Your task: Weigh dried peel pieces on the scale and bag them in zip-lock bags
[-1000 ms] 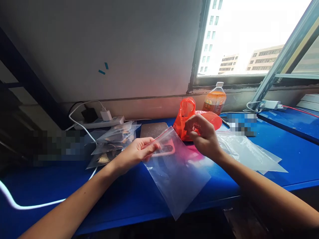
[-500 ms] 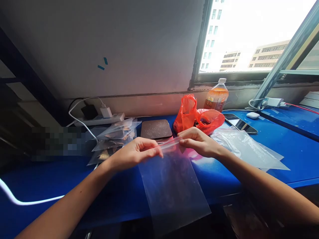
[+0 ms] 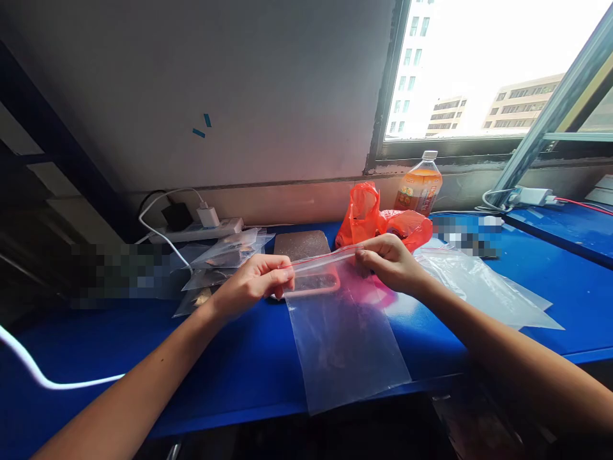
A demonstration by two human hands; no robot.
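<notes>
Head view: a blue table (image 3: 230, 380) runs below a grey wall (image 3: 258, 96), with a window (image 3: 454, 76) at upper right.
Clear plastic zip bag with a red seal line (image 3: 349, 358): hangs between the hands over the table, mouth edge slanting up to the right, lower corner crossing the table's front edge in view.
Left hand (image 3: 258, 281): fingers and thumb pinched together on the left end of the bag's mouth.
Right hand (image 3: 393, 262): pinched likewise on the right end.
Brown slab with rounded corners (image 3: 301, 244): behind the bag, its near part covered.
Pink-framed object (image 3: 332, 281): shows through the film (what it is, I cannot tell).
Red plastic carrier bag (image 3: 359, 214): just beyond the right hand, which hides its lower side.
White-capped bottle of orange drink (image 3: 420, 185): behind the carrier bag, its base blocked.
Stacked clear bags with pale pieces inside (image 3: 230, 252): beyond the left wrist, partly covered by it.
Flat clear bags (image 3: 488, 291): spread beyond the right forearm.
White power strip (image 3: 230, 228): near the wall, bearing a black plug (image 3: 176, 216) and a white plug (image 3: 207, 216).
</notes>
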